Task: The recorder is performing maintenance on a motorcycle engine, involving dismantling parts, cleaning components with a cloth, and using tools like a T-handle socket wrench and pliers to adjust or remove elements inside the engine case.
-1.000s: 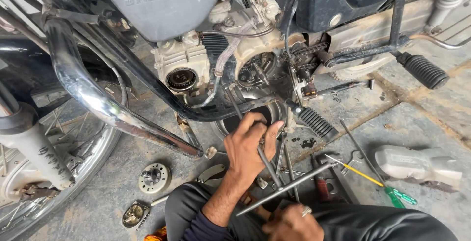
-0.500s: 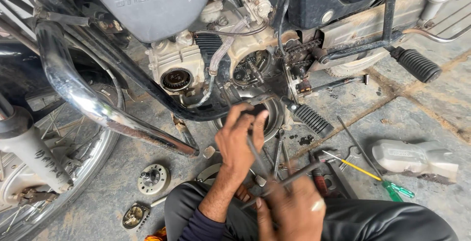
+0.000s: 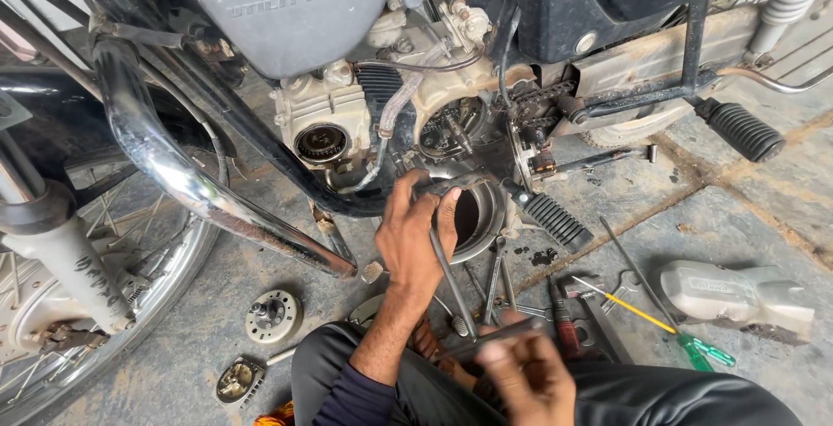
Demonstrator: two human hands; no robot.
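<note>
My left hand (image 3: 415,235) grips the rim of a round metal engine part (image 3: 475,213) held low beside the motorcycle's open engine (image 3: 451,127), and a thin steel rod (image 3: 451,283) runs down from under its fingers. My right hand (image 3: 525,378) is blurred at the bottom above my lap, closed on a dark rod-like tool (image 3: 499,335). The black footpeg (image 3: 555,218) lies just right of the round part.
A chrome exhaust pipe (image 3: 182,174) slants across the left, beside the front wheel (image 3: 95,304). Spanners (image 3: 495,278), a green-handled screwdriver (image 3: 685,339), a grey engine cover (image 3: 737,296) and round metal parts (image 3: 271,315) lie on the concrete floor.
My right hand rose from my lap and shifted, now blurred, still on the dark tool. My left hand stayed on the round part. The view moved closer to the engine.
</note>
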